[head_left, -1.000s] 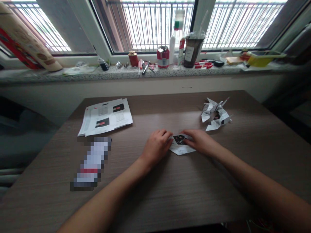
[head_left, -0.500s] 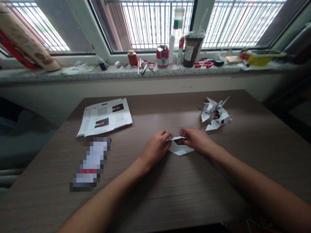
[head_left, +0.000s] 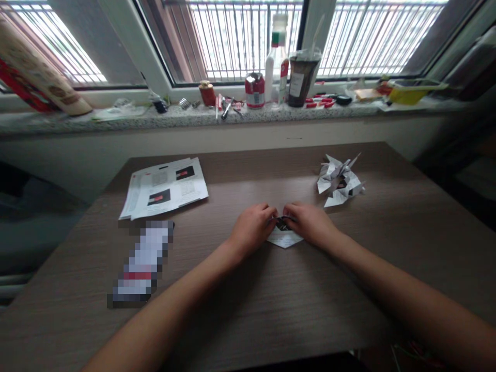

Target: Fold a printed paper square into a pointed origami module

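Note:
A small folded piece of printed paper (head_left: 284, 237) lies on the brown wooden table (head_left: 248, 299) in front of me. My left hand (head_left: 251, 227) and my right hand (head_left: 308, 223) meet over its upper edge. The fingertips of both hands pinch the paper's top, close together and nearly touching. Only the paper's white lower point shows below the fingers.
A pile of finished folded paper figures (head_left: 340, 180) sits to the right of my hands. A stack of printed sheets (head_left: 165, 187) lies at the left, with a pixelated flat object (head_left: 141, 262) below it. On the windowsill stand a can (head_left: 254, 91), a bottle (head_left: 275, 62) and a lidded cup (head_left: 300, 77).
Both hands have drawn together over the paper; its upper flap has been folded over, so less of the sheet shows. The camera view has shifted slightly.

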`<move>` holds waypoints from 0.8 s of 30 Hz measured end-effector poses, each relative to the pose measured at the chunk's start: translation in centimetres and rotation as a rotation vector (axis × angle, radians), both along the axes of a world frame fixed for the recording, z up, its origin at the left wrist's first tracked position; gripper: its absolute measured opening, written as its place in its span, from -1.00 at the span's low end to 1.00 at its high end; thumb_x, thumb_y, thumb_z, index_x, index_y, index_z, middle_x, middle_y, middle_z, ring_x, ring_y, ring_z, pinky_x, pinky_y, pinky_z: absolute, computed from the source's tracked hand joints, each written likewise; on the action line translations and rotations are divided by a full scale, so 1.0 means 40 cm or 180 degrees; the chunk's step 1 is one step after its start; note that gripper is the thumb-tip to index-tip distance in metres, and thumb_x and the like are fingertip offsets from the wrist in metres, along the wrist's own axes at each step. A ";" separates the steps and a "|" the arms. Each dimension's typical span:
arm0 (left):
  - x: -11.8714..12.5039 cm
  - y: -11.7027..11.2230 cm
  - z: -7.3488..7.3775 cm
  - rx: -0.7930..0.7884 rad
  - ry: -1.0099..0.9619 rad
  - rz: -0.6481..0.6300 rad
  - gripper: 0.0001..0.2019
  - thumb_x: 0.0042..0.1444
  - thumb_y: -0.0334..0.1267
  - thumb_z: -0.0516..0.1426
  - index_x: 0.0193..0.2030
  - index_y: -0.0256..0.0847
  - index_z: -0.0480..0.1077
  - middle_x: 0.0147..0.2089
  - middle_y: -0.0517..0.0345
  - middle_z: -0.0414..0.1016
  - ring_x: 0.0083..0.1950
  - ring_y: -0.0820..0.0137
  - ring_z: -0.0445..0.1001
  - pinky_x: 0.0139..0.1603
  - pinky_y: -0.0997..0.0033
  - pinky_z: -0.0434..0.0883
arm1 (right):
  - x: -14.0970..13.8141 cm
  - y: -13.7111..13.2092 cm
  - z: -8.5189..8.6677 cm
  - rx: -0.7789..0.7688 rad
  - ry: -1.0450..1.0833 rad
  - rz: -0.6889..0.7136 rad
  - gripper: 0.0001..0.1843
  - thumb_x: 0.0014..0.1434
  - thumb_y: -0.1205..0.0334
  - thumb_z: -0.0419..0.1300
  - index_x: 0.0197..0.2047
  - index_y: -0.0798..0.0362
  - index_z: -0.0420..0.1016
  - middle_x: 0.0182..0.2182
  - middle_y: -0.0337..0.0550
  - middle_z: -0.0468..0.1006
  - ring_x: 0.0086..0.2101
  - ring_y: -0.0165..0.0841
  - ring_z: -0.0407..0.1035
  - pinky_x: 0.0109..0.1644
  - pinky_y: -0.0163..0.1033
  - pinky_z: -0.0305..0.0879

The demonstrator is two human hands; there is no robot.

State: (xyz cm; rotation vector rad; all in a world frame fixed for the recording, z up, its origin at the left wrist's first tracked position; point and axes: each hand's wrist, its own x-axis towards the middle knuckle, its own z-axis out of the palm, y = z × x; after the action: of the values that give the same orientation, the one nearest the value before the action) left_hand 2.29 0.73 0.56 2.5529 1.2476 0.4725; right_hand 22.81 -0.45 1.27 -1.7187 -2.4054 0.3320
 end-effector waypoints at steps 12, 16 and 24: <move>0.004 -0.001 -0.002 0.0046 0.0279 -0.0101 -0.92 0.32 -0.39 0.15 -0.14 -0.20 0.49 -0.16 0.08 0.52 -0.16 0.27 0.51 -0.18 0.36 0.38 | 0.003 -0.011 -0.020 0.0475 -0.0347 0.0355 -0.90 0.39 0.28 0.18 -0.20 0.03 0.51 -0.24 -0.11 0.57 -0.29 -0.29 0.45 -0.33 -0.23 0.07; 0.001 -0.008 -0.009 0.0095 0.0316 -0.0237 -0.86 0.27 -0.44 0.17 -0.08 -0.17 0.46 -0.09 0.08 0.49 -0.13 0.27 0.51 -0.14 0.36 0.40 | 0.022 -0.014 -0.025 0.0525 -0.0158 0.0651 -0.91 0.34 0.40 0.22 -0.13 0.03 0.50 -0.22 -0.13 0.58 -0.26 -0.29 0.46 -0.29 -0.25 0.15; -0.001 -0.010 -0.017 0.0118 0.0354 -0.0340 -0.80 0.26 -0.48 0.16 -0.04 -0.14 0.45 -0.06 0.08 0.48 -0.09 0.26 0.50 -0.11 0.33 0.43 | 0.072 -0.025 -0.018 0.0682 -0.0248 0.1262 -0.87 0.42 0.30 0.17 -0.06 0.06 0.56 -0.15 -0.04 0.63 -0.19 -0.21 0.52 -0.17 -0.18 0.37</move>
State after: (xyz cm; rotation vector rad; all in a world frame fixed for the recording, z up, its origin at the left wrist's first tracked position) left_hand 2.27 0.31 -0.14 2.6935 1.1404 0.3384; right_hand 25.69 -1.45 0.55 -1.1836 -2.7158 0.0503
